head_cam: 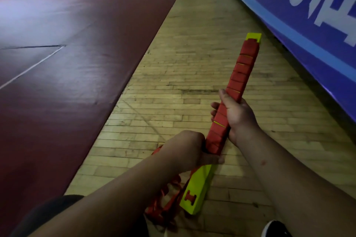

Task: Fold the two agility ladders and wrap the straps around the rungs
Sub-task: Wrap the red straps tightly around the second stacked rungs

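A bundle of stacked yellow rungs (198,188) points up and to the right over the wooden floor. Red strap (243,69) is wound round most of its length, and only the yellow ends stay bare. My right hand (234,115) grips the wrapped middle of the bundle. My left hand (189,148) is lower down, with fingers curled round the strap at the edge of the wrapping. Loose red strap (163,204) hangs in a tangle below my left forearm. Only one ladder bundle is in view.
The pale wooden floor (183,75) runs ahead as a strip. A dark red mat (67,54) covers the floor to the left. A blue banner with white characters (308,15) lines the right side. A dark shoe (275,229) shows at the bottom right.
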{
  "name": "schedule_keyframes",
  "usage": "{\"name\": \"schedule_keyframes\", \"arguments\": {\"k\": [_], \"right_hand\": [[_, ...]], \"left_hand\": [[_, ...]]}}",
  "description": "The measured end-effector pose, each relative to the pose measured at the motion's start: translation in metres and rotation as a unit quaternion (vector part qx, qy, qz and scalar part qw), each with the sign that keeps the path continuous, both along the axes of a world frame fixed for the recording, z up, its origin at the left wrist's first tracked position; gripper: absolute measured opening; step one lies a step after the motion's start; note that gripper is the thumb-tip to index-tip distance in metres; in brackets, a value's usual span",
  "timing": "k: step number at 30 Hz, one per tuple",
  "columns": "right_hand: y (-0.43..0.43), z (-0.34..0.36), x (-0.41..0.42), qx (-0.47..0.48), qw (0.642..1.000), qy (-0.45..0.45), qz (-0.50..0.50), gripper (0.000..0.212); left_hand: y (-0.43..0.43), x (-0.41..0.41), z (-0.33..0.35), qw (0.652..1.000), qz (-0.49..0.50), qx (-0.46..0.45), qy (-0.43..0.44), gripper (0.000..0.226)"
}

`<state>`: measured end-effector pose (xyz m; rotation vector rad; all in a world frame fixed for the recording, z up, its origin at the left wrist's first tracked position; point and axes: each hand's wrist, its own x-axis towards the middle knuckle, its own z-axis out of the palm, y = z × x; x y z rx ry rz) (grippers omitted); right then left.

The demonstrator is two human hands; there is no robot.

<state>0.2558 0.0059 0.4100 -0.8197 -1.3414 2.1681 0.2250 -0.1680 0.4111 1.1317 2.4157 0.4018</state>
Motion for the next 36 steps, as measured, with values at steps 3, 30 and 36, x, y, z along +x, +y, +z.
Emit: {"name": "schedule_keyframes", "arguments": {"k": [3, 30, 36], "right_hand": [[0.0, 0.003, 0.001, -0.021, 1.0, 0.005, -0.002, 0.028], [0.01, 0.034, 0.025, -0.266, 0.938, 0.172, 0.138, 0.039], [0.01, 0.032, 0.02, -0.221, 0.958, 0.138, 0.119, 0.028]], "left_hand": [[0.002, 0.001, -0.001, 0.999, 0.006, 0.027, 0.022, 0.053], [-0.011, -0.009, 0.036, 0.912, -0.104, 0.149, -0.367, 0.031], [-0.015, -0.017, 0.039, 0.934, -0.116, 0.116, -0.319, 0.03]]}}
